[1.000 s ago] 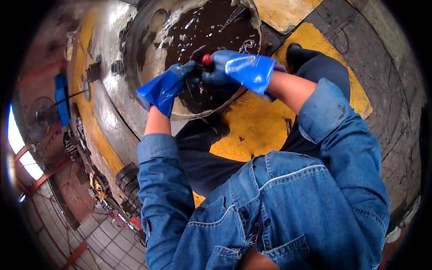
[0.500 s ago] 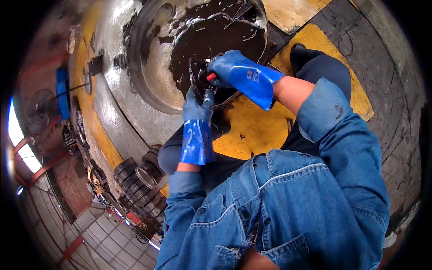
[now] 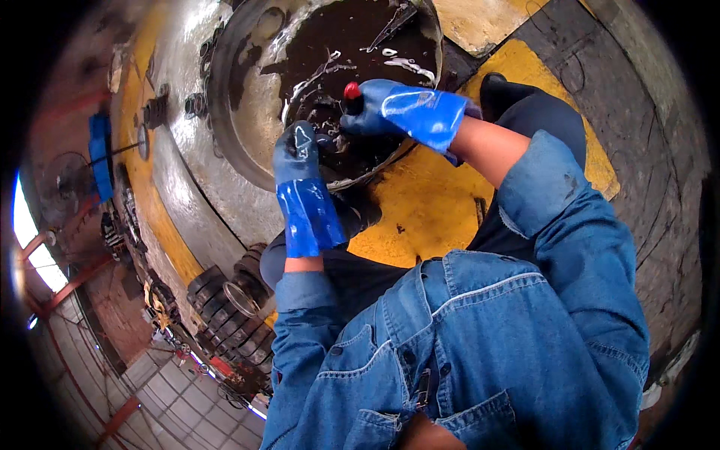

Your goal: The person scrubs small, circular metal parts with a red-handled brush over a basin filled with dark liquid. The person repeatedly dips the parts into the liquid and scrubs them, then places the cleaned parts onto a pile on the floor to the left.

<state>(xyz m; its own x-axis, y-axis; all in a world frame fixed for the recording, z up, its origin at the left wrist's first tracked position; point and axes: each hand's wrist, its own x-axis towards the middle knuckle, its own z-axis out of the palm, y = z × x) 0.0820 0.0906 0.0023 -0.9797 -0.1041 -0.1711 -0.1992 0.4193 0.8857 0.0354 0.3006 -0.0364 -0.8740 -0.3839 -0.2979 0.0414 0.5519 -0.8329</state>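
Observation:
A large round metal basin (image 3: 227, 124) holds dark liquid (image 3: 322, 45) with streaks of pale foam. Over its near part, my right hand (image 3: 369, 109), in a blue rubber glove, is closed around a tool with a red handle end (image 3: 352, 91); the tool's working end is hidden. Just left of it, my left hand (image 3: 298, 154), gloved in blue with foam on its back, has its fingers bent at the liquid. A dark wet part shows between the hands, too obscured to name, and the left fingertips cannot be made out clearly.
A dark angular piece (image 3: 393, 28) lies at the basin's far right. Black rings (image 3: 196, 105) line the metal surface on the left, with stacked black ring-shaped parts (image 3: 225, 315) nearer me. Beneath the basin's near side is a yellow board (image 3: 412, 214), between my legs.
My hands have moved apart, the left shifting left and up. The dark looped part held up between them has dropped toward the liquid. The red handle end now points upward.

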